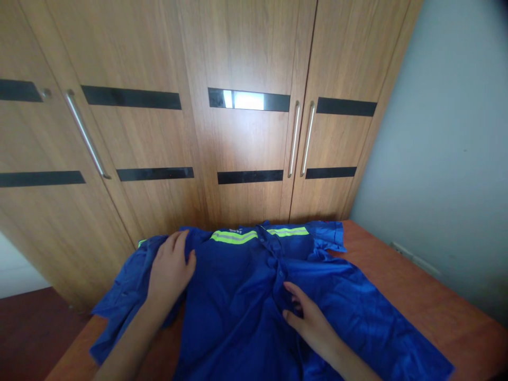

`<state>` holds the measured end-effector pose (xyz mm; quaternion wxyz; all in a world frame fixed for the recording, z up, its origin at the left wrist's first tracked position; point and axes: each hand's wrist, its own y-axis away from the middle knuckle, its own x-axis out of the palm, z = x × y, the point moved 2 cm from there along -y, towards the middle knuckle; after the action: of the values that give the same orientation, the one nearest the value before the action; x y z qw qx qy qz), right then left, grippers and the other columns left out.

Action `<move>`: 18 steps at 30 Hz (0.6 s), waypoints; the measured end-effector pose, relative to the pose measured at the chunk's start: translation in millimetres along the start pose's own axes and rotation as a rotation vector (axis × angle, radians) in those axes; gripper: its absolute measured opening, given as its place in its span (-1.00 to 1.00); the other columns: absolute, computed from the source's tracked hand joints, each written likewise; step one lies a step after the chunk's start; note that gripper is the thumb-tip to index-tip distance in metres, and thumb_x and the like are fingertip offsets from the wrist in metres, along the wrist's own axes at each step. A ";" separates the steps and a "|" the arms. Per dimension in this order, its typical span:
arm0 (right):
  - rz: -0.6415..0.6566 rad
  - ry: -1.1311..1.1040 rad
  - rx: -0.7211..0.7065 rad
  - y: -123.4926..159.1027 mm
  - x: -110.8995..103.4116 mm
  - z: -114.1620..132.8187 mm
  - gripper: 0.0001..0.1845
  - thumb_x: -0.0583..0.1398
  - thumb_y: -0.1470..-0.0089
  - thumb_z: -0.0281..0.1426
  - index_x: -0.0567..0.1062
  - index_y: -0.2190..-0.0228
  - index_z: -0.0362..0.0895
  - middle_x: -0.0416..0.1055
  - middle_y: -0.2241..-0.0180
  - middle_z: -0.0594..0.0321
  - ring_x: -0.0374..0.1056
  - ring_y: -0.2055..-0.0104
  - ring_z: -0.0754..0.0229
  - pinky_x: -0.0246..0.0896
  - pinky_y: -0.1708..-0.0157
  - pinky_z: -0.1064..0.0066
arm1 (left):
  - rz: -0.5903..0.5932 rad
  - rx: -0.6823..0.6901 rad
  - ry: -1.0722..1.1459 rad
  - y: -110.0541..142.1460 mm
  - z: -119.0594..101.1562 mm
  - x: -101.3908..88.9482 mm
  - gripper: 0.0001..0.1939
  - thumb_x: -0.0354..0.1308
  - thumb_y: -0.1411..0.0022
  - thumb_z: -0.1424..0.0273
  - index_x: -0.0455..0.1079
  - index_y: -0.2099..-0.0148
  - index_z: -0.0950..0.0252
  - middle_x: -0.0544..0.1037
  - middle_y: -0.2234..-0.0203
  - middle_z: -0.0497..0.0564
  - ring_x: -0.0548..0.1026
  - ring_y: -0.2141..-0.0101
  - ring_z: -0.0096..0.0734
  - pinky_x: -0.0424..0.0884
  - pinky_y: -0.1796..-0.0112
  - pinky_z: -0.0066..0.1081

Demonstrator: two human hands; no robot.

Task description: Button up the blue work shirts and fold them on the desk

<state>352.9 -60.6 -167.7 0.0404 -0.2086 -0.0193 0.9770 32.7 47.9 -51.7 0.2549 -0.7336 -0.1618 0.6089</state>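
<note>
Wardrobe doors of brown wood grain towered behind; below, a flat reddish-brown surface carried the blue cloth garment, already spread front-up, though creased and bunched leftward. My left hand lay slack on that bunching; my right hand hovered half-curled, apparently gripping nothing, near small round buttons.

The shirt in front of me is bright blue, with yellow-green stripes that have a grey line along the middle. I see a light brown cupboard with thin wood lines, black bars and silver handles. The desk is orangey brown, the wall pale blue-grey.
</note>
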 end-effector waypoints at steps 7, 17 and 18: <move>0.017 -0.101 -0.004 3.3 12.8 11.4 -0.35 0.12 0.09 -0.47 0.30 -0.11 -0.14 0.33 -0.10 0.08 0.23 -0.16 0.08 0.11 -0.16 0.20 | 0.515 -0.018 -0.096 95.7 -14.9 6.2 -0.55 -0.13 -0.29 0.24 0.33 -0.10 0.35 0.45 0.05 0.24 0.51 0.14 -0.06 0.42 0.10 -0.14; -0.019 0.171 -0.234 -2.8 3.1 33.8 -0.47 0.12 0.00 -0.40 0.36 -0.05 -0.07 0.35 -0.05 0.11 0.43 0.21 0.15 0.37 0.18 0.31 | 0.400 0.161 -0.033 87.1 -34.0 0.6 -0.60 -0.02 -0.21 0.38 0.41 -0.07 0.26 0.35 -0.12 0.20 0.32 -0.11 -0.03 0.30 -0.05 -0.10; -0.094 0.155 -0.190 -15.7 -2.3 31.0 -0.53 0.10 -0.03 -0.36 0.38 -0.02 -0.11 0.39 0.01 0.08 0.43 0.30 0.17 0.38 0.27 0.33 | 0.418 0.189 0.041 82.4 -43.8 0.3 -0.61 -0.02 -0.22 0.37 0.42 -0.07 0.25 0.36 -0.12 0.17 0.32 -0.12 -0.06 0.27 -0.08 -0.11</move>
<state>343.4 -45.8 -137.6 0.0678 -0.2853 -0.1182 0.9487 69.5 -27.1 -93.4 0.1940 -0.7364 0.0568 0.6457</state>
